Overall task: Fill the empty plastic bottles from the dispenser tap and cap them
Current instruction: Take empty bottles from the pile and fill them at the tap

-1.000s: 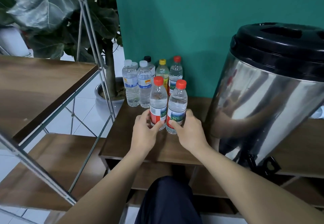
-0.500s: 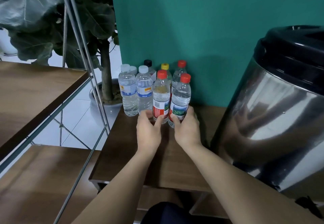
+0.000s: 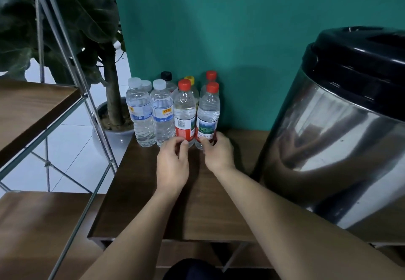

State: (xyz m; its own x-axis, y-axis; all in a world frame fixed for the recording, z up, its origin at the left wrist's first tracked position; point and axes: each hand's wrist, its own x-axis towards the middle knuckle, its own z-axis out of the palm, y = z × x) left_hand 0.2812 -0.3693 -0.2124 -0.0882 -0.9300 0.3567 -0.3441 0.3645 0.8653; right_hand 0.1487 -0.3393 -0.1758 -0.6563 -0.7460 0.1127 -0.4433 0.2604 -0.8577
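Note:
Two red-capped bottles stand side by side at the front of a cluster against the green wall. My left hand [image 3: 173, 163] pinches the base of the red-label bottle [image 3: 184, 113]. Around the base of the green-label bottle [image 3: 208, 113] curl the fingers of my right hand [image 3: 219, 152]. Both bottles stand upright on the brown table [image 3: 149, 203] and touch the bottles behind them. The steel dispenser [image 3: 341, 148] with a black lid fills the right side; its tap is out of view.
Two white-capped bottles [image 3: 151, 113] stand left of the pair, with black-capped, yellow-capped and red-capped bottles behind. A wooden rack with metal struts [image 3: 65, 38] stands at left. A potted plant [image 3: 114, 135] sits on the floor beyond the table's far left corner.
Both hands have slid the two red-capped bottles back toward the wall until they joined the other bottles. The view has lifted, and the dispenser's tap has left the frame.

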